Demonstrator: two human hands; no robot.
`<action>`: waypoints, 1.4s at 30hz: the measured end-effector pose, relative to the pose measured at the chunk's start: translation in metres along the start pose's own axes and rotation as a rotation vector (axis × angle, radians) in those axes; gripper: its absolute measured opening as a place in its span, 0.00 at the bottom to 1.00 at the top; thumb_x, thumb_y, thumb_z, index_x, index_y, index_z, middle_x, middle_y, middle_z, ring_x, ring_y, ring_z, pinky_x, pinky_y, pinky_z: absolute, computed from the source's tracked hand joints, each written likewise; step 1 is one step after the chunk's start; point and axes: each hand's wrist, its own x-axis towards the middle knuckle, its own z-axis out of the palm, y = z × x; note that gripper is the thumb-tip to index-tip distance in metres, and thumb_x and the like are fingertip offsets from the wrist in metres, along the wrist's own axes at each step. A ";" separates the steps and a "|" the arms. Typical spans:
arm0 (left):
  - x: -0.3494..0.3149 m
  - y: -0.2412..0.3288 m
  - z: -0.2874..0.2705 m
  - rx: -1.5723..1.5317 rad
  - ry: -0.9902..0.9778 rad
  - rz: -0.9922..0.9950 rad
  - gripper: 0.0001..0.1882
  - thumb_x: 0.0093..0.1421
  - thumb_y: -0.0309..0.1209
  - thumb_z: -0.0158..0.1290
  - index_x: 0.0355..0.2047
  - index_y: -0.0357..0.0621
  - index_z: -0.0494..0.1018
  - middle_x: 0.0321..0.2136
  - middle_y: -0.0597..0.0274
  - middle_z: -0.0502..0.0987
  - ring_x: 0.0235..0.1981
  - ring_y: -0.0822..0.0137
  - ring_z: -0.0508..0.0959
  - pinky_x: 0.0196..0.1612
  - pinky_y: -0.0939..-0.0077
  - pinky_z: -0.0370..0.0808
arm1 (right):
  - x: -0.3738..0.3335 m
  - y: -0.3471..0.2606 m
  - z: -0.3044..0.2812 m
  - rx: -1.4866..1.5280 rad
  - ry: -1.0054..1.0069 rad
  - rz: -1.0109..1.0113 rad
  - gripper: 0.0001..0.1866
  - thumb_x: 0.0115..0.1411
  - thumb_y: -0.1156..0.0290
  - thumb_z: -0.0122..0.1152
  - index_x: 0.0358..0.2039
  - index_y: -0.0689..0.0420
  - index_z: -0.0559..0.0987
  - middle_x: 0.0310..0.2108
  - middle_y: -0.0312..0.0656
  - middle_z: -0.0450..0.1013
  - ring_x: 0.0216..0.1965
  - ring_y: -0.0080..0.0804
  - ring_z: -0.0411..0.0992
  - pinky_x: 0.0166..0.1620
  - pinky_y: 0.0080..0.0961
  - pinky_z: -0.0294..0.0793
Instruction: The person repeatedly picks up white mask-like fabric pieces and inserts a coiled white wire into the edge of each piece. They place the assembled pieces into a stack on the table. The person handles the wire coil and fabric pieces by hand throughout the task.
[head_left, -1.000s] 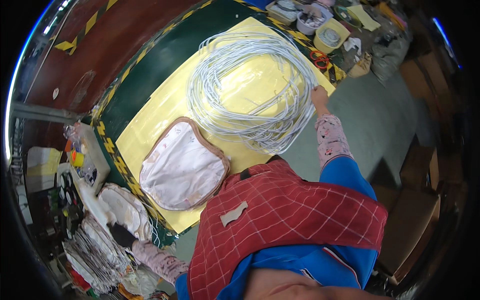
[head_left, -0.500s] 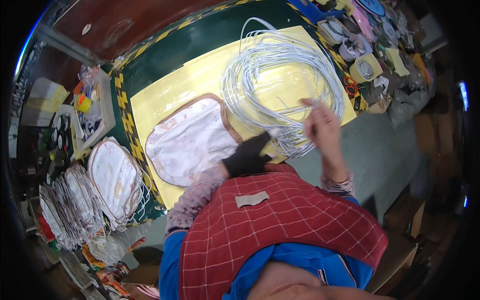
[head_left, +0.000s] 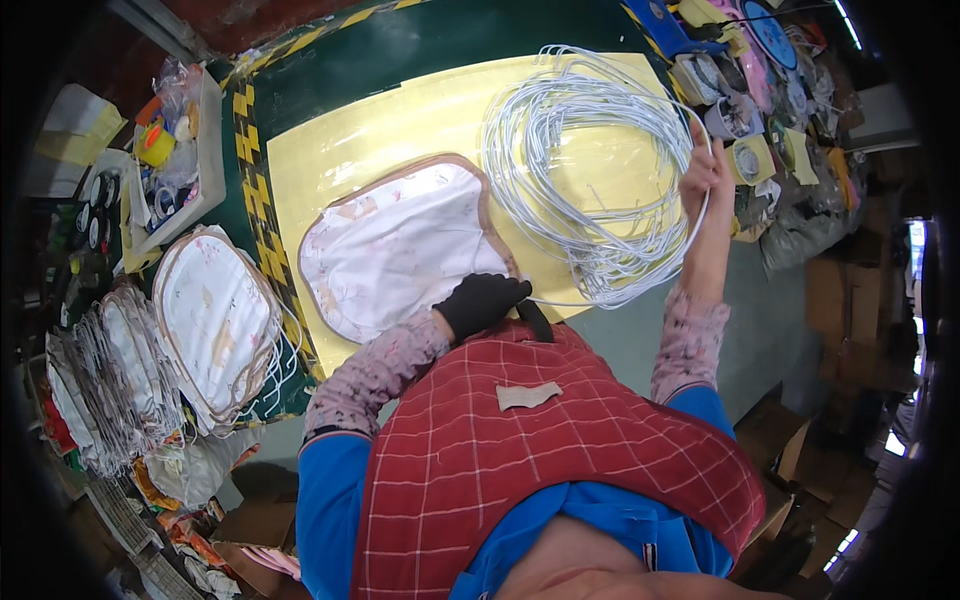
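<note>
My left hand [head_left: 484, 304], in a black glove, is closed at the near right corner of a white floral fabric piece [head_left: 395, 245] with brown binding. It pinches the bound edge together with the end of a thin white cord [head_left: 575, 304]. From there the cord curves right, along the near side of a big loose coil of white cord [head_left: 508, 150], and up to my right hand [head_left: 706, 172]. That hand is bare and raised at the coil's right side, its fingers closed on the cord. My left fingertips are partly hidden.
Fabric and coil lie on a yellow sheet [head_left: 300, 150] over a green table edged with striped tape. To the left are a bin of small items [head_left: 212, 165] and stacked bound fabric pieces [head_left: 215, 325]. Tubs [head_left: 750, 160] and clutter line the right edge; cardboard boxes stand beyond.
My right hand has moved right and up, and a length of cord now runs through it. My left hand has shifted slightly left and down, onto the fabric's corner.
</note>
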 end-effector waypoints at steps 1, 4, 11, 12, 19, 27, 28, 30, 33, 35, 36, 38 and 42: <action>0.004 -0.007 0.011 -0.069 -0.027 0.019 0.09 0.55 0.32 0.47 0.38 0.50 0.71 0.24 0.58 0.75 0.27 0.55 0.77 0.27 0.64 0.73 | 0.012 -0.010 -0.012 0.185 -0.180 0.085 0.20 0.69 0.66 0.34 0.56 0.63 0.60 0.14 0.27 0.57 0.09 0.15 0.52 0.12 0.14 0.55; 0.012 -0.016 0.027 -0.080 -0.079 0.097 0.08 0.52 0.32 0.50 0.34 0.50 0.70 0.24 0.56 0.73 0.28 0.55 0.77 0.29 0.62 0.73 | -0.009 0.024 0.051 -0.246 -0.211 0.012 0.21 0.69 0.69 0.33 0.59 0.65 0.56 0.12 0.27 0.56 0.07 0.14 0.51 0.10 0.14 0.52; 0.010 -0.012 -0.003 0.065 -0.124 0.118 0.10 0.54 0.33 0.47 0.38 0.58 0.70 0.23 0.60 0.73 0.27 0.58 0.76 0.23 0.66 0.72 | -0.047 0.029 0.107 -0.319 -0.329 -0.186 0.23 0.66 0.74 0.35 0.60 0.71 0.53 0.12 0.25 0.57 0.07 0.10 0.54 0.10 0.08 0.53; 0.007 -0.013 -0.008 -0.002 -0.275 0.085 0.11 0.55 0.34 0.47 0.40 0.62 0.71 0.22 0.60 0.73 0.27 0.59 0.77 0.23 0.66 0.72 | -0.035 0.025 0.099 -0.677 -0.229 -0.238 0.23 0.66 0.74 0.37 0.59 0.69 0.56 0.12 0.24 0.56 0.08 0.09 0.53 0.11 0.08 0.51; 0.042 -0.168 -0.037 0.345 0.581 -0.265 0.16 0.50 0.31 0.52 0.42 0.44 0.72 0.36 0.54 0.75 0.41 0.53 0.74 0.40 0.59 0.72 | -0.005 0.057 0.035 -1.183 0.075 -0.195 0.22 0.63 0.69 0.48 0.56 0.65 0.65 0.12 0.24 0.56 0.09 0.08 0.48 0.12 0.09 0.46; 0.061 -0.198 -0.088 0.045 0.452 -0.520 0.16 0.51 0.36 0.47 0.37 0.42 0.73 0.37 0.53 0.74 0.40 0.52 0.74 0.42 0.60 0.71 | -0.060 0.046 0.052 -1.088 -0.124 -0.285 0.21 0.62 0.72 0.46 0.53 0.71 0.66 0.10 0.25 0.56 0.09 0.10 0.51 0.13 0.10 0.49; 0.056 -0.186 -0.101 0.001 0.622 -0.496 0.18 0.54 0.37 0.46 0.42 0.42 0.72 0.38 0.50 0.75 0.42 0.51 0.74 0.45 0.61 0.70 | -0.068 0.043 0.051 -1.067 -0.112 -0.282 0.21 0.62 0.71 0.46 0.54 0.71 0.65 0.10 0.25 0.55 0.09 0.09 0.51 0.13 0.10 0.48; 0.044 -0.167 -0.128 -0.176 0.830 -0.581 0.20 0.58 0.36 0.48 0.49 0.38 0.68 0.44 0.50 0.74 0.47 0.57 0.73 0.50 0.69 0.67 | -0.083 0.037 0.048 -1.027 -0.110 -0.252 0.22 0.63 0.71 0.45 0.54 0.73 0.64 0.10 0.24 0.55 0.09 0.09 0.51 0.13 0.10 0.47; 0.008 -0.098 -0.188 -0.534 0.821 -0.447 0.16 0.61 0.31 0.45 0.47 0.37 0.67 0.42 0.50 0.73 0.47 0.61 0.71 0.52 0.73 0.66 | -0.094 0.023 0.033 -0.903 -0.126 -0.340 0.22 0.65 0.70 0.44 0.54 0.73 0.63 0.10 0.23 0.53 0.09 0.08 0.49 0.12 0.11 0.45; -0.008 -0.072 -0.199 -0.630 1.016 -0.269 0.08 0.59 0.27 0.43 0.37 0.37 0.67 0.31 0.55 0.70 0.35 0.63 0.69 0.41 0.73 0.66 | -0.094 0.017 0.028 -0.839 -0.193 -0.328 0.21 0.66 0.70 0.42 0.55 0.72 0.63 0.09 0.24 0.51 0.07 0.09 0.48 0.10 0.11 0.45; -0.010 -0.049 -0.206 -0.685 1.170 -0.162 0.06 0.58 0.25 0.41 0.28 0.36 0.66 0.22 0.58 0.67 0.25 0.64 0.67 0.32 0.71 0.65 | -0.093 0.015 0.025 -0.814 -0.247 -0.313 0.21 0.66 0.70 0.42 0.55 0.72 0.63 0.09 0.24 0.51 0.06 0.10 0.47 0.09 0.11 0.46; -0.026 -0.030 -0.213 -0.428 1.274 -0.166 0.05 0.58 0.24 0.40 0.28 0.37 0.65 0.23 0.59 0.67 0.25 0.64 0.67 0.31 0.72 0.65 | -0.090 0.018 0.027 -0.763 -0.274 -0.293 0.21 0.66 0.69 0.42 0.55 0.71 0.63 0.08 0.25 0.51 0.05 0.10 0.47 0.09 0.11 0.46; -0.047 0.007 -0.217 -0.390 1.388 -0.120 0.06 0.61 0.25 0.39 0.30 0.39 0.66 0.25 0.61 0.67 0.26 0.67 0.67 0.31 0.73 0.65 | -0.087 0.019 0.027 -0.727 -0.337 -0.275 0.22 0.66 0.69 0.43 0.55 0.70 0.63 0.08 0.25 0.52 0.05 0.09 0.47 0.08 0.09 0.47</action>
